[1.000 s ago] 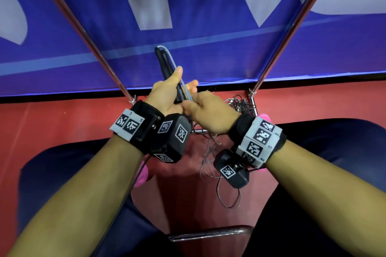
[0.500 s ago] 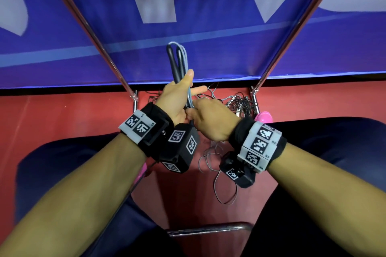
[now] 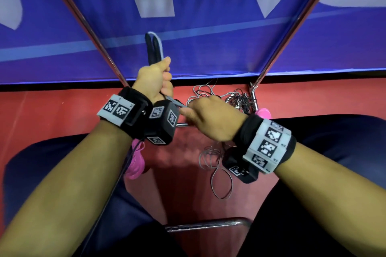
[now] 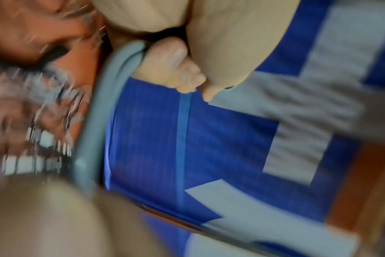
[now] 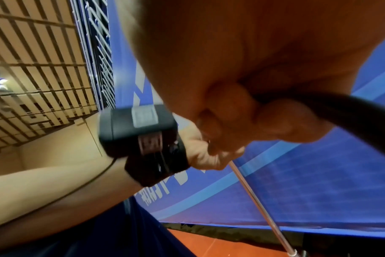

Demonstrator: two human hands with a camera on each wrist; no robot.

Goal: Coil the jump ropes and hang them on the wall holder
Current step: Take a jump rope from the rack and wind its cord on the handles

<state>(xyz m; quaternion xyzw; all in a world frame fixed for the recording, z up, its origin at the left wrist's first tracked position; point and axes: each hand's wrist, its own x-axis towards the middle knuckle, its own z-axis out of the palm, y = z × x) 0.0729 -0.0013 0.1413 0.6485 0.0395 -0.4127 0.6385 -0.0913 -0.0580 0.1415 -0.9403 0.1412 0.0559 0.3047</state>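
Note:
In the head view my left hand (image 3: 164,73) grips a jump rope bundle upright: two black handles (image 3: 150,48) with a pale blue cord loop (image 3: 157,40) sticking out above the fist. A stretch of the pale blue cord (image 3: 177,103) runs down to my right hand (image 3: 186,111), which pinches it just right of the left wrist. The left wrist view, blurred, shows the blue cord (image 4: 106,104) passing under curled fingers (image 4: 171,69). In the right wrist view the right hand's fingers (image 5: 226,111) are curled tight.
Tangled thin grey ropes (image 3: 229,98) lie on the red floor by the banner's foot, with more loops (image 3: 217,165) under my right wrist. Pink handles (image 3: 136,160) (image 3: 263,112) lie near my knees. Two slanted metal poles (image 3: 100,48) (image 3: 292,27) cross a blue banner (image 3: 208,6). A metal bar (image 3: 208,224) sits low between my legs.
My right hand has drawn away from the left, down and to the right, with the blue cord stretched between them. The left thumb has folded over the bundle.

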